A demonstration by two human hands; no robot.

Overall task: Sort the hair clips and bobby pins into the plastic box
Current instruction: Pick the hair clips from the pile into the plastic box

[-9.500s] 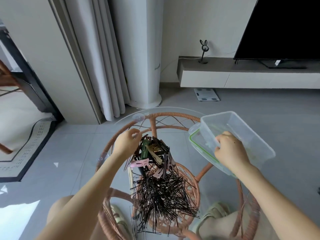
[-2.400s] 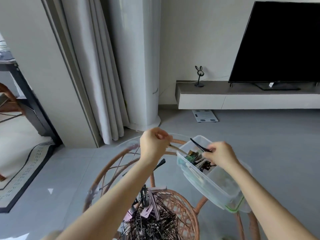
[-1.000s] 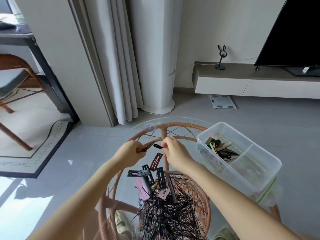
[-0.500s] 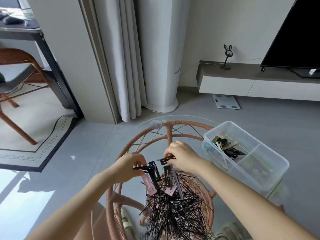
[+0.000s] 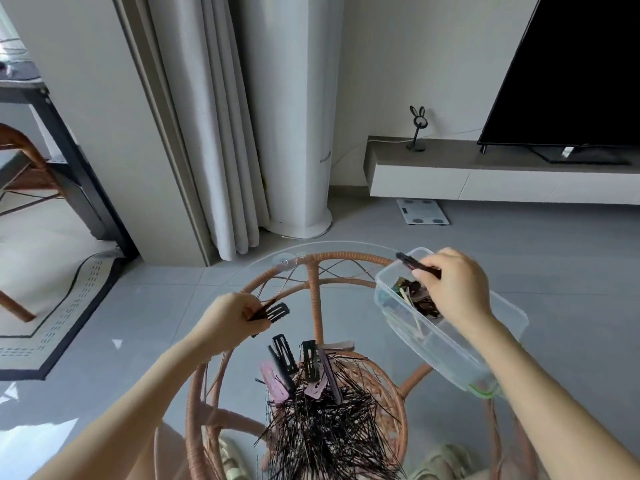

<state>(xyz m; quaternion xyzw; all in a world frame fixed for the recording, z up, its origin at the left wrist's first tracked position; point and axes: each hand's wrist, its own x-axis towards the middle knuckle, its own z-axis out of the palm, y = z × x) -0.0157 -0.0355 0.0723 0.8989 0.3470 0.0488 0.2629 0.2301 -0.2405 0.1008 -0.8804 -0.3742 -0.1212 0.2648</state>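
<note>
A clear plastic box with a divider rests on the right of the round glass table, several hair clips lying in its far compartment. My right hand hovers over that compartment, pinching a dark hair clip. My left hand is above the table's left side, holding black snap clips. A few black and pink clips lie at the far end of a big heap of black bobby pins near me.
The glass top sits on a rattan frame. Beyond stand a white column unit, grey curtains, a low TV bench with a television, and a floor scale. A wooden chair and rug are at left.
My right hand has carried a dark clip from the pile over to the box. My left hand has lifted black clips up and away from the pile.
</note>
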